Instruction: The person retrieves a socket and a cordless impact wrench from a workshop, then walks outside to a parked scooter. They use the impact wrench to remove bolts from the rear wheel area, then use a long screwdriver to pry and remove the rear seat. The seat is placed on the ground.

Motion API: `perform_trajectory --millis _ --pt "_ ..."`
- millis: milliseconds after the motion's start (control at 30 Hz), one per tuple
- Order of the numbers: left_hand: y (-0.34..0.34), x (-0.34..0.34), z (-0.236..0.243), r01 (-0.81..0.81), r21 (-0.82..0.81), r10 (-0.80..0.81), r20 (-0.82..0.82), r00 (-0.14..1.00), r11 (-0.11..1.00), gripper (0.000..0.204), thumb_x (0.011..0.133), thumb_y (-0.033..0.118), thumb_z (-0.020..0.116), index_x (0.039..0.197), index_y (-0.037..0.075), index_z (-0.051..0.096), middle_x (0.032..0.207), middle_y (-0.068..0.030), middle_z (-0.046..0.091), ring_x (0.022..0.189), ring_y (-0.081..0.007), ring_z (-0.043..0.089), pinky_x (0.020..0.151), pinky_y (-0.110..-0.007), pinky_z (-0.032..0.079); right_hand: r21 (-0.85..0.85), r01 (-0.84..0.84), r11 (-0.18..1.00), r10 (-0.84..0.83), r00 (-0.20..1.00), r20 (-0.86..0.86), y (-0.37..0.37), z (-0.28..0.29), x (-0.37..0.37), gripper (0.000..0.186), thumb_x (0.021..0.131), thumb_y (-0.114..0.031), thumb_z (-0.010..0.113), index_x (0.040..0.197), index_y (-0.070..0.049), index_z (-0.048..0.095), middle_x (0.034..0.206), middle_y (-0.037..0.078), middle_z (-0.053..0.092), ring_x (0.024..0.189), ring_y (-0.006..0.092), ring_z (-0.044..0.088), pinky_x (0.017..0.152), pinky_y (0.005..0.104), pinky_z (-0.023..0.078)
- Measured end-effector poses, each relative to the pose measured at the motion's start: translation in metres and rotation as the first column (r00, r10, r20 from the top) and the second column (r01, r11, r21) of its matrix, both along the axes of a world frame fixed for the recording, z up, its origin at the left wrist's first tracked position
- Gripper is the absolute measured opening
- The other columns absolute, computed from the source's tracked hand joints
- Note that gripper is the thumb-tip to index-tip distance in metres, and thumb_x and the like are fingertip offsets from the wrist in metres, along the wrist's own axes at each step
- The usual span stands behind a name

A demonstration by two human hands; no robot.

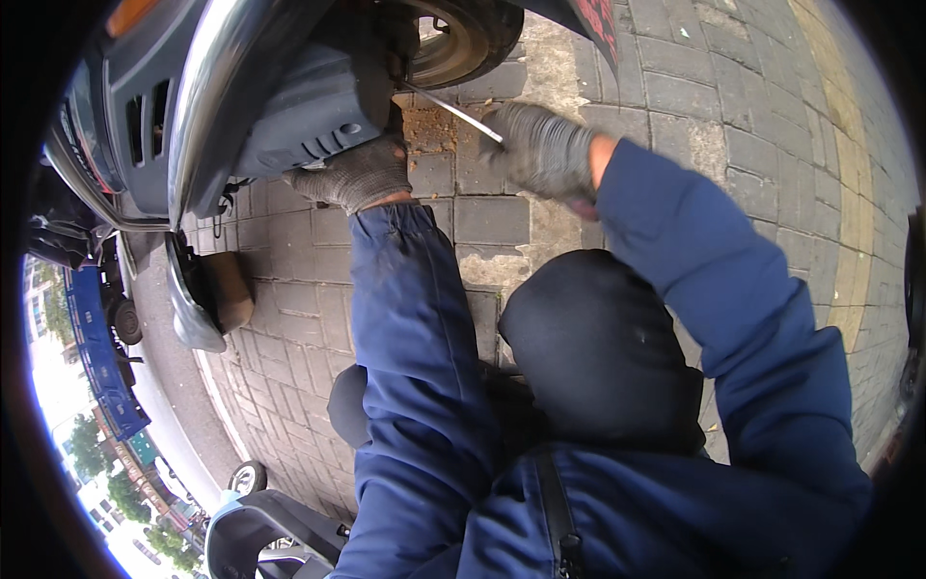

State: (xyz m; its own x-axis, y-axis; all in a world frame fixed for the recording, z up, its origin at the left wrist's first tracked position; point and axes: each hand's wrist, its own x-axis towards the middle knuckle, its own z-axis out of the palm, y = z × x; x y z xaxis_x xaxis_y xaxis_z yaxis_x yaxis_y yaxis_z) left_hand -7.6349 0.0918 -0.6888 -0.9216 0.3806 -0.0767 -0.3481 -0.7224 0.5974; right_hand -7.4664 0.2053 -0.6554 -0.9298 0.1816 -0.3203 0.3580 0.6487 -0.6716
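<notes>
In my right hand [540,150], gloved in grey knit, is a slim silver metal rod-like tool [453,114]; the fist closes round its near end. Its far end reaches the scooter's underside beside the wheel [458,53], where its tip is hard to make out. My left hand [365,174], in a matching glove, is against the lower edge of the scooter's dark grey plastic cover [318,101]. Its fingers are partly hidden by the cover, so whatever they may grip cannot be seen.
Brownish crumbs [429,130] lie on the paving bricks [492,220] below the tool. A curved chrome bar [198,106] runs along the scooter's side. My dark-clad knee [603,352] rises between my arms. Another scooter [256,531] stands lower left; a blue truck [96,338] is on the road.
</notes>
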Motion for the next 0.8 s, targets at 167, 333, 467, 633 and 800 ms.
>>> perform_trajectory --millis 167,333,467,633,800 --pt "-0.005 -0.006 -0.003 0.050 0.048 -0.049 -0.036 0.998 0.998 0.067 0.080 0.060 0.030 0.134 0.021 0.038 0.140 -0.0085 0.034 0.127 -0.0294 0.033 0.100 -0.054 0.029 -0.066 0.064 0.996 -0.072 0.989 -0.130 0.002 -0.015 0.012 0.024 0.084 -0.019 0.051 0.093 0.003 0.054 0.077 0.018 0.059 0.070 0.0258 0.059 0.067 0.0373 0.047" --pt "-0.008 -0.008 -0.010 0.043 0.127 -0.051 0.061 0.997 0.991 0.072 0.075 0.067 0.033 0.134 0.025 0.038 0.141 -0.0075 0.032 0.127 -0.0306 0.031 0.100 -0.059 0.026 -0.188 0.330 0.925 -0.284 0.929 0.237 0.001 -0.008 0.064 0.024 0.085 -0.018 0.051 0.095 0.003 0.055 0.066 0.009 0.053 0.053 0.0183 0.052 0.051 0.0338 0.045" --pt "-0.009 -0.005 -0.010 0.071 0.207 -0.090 0.080 0.993 0.976 0.078 0.071 0.070 0.039 0.134 0.024 0.038 0.141 -0.0071 0.032 0.127 -0.0306 0.031 0.103 -0.057 0.025 -0.269 0.641 0.719 -0.531 0.757 0.382 -0.006 -0.012 0.091 0.025 0.088 -0.021 0.051 0.100 0.001 0.056 0.061 0.003 0.048 0.043 0.0116 0.043 0.037 0.0291 0.036" --pt "-0.012 0.000 -0.002 0.065 0.234 -0.111 0.190 0.975 0.970 0.076 0.075 0.069 0.043 0.126 0.012 0.046 0.126 -0.0093 0.046 0.116 -0.0282 0.044 0.100 -0.052 0.033 -0.179 0.749 0.638 -0.624 0.639 0.450 -0.011 -0.044 0.091 0.032 0.090 -0.021 0.052 0.113 0.000 0.053 0.060 0.002 0.047 0.041 0.0100 0.037 0.035 0.0293 0.031" --pt "-0.011 -0.001 0.000 0.041 0.224 -0.079 0.164 0.983 0.974 0.077 0.077 0.070 0.037 0.128 0.013 0.044 0.130 -0.0099 0.043 0.118 -0.0288 0.042 0.100 -0.054 0.032 -0.251 0.777 0.578 -0.657 0.625 0.422 -0.015 -0.055 0.093 0.028 0.088 -0.018 0.052 0.109 0.001 0.054 0.062 0.003 0.045 0.043 0.0104 0.034 0.037 0.0290 0.027"
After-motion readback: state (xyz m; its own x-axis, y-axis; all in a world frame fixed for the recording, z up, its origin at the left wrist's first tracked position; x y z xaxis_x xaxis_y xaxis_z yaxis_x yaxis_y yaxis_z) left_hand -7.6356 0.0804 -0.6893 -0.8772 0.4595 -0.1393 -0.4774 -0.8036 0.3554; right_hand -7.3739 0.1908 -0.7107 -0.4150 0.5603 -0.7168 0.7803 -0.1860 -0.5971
